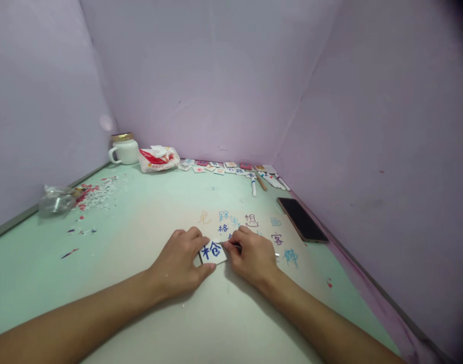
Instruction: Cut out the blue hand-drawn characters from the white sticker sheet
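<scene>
A small white square block bearing a blue handwritten character lies in front of me on the table. My left hand grips it by its left side, thumb at the near edge and fingers at the far edge. My right hand is closed around a slim metal carving knife, whose rear end sticks out to the right. Its tip touches or nearly touches the block's upper right corner. Most of the knife is hidden by my fingers.
Handwritten characters mark the table beyond my hands. A phone lies right. Small blocks, markers, a tissue pack and a lidded white mug line the back. Shavings and a clear plastic bag are left.
</scene>
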A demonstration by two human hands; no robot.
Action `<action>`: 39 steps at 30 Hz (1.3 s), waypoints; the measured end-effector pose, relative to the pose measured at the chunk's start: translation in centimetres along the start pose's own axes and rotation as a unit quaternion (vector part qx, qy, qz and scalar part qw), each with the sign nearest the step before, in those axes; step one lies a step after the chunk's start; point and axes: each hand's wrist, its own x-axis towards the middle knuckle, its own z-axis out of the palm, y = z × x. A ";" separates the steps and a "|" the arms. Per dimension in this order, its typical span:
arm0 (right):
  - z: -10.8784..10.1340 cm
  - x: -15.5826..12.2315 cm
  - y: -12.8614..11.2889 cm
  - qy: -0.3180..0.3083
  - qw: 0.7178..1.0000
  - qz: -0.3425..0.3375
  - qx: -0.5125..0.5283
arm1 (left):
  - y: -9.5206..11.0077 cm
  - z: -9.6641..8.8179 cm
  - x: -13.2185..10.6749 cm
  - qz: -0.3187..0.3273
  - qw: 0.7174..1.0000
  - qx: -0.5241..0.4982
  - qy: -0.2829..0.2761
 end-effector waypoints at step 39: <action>0.4 0.2 0.0 0.003 1.000 0.005 -0.017 | -0.3 0.3 0.1 0.004 1.000 0.006 0.008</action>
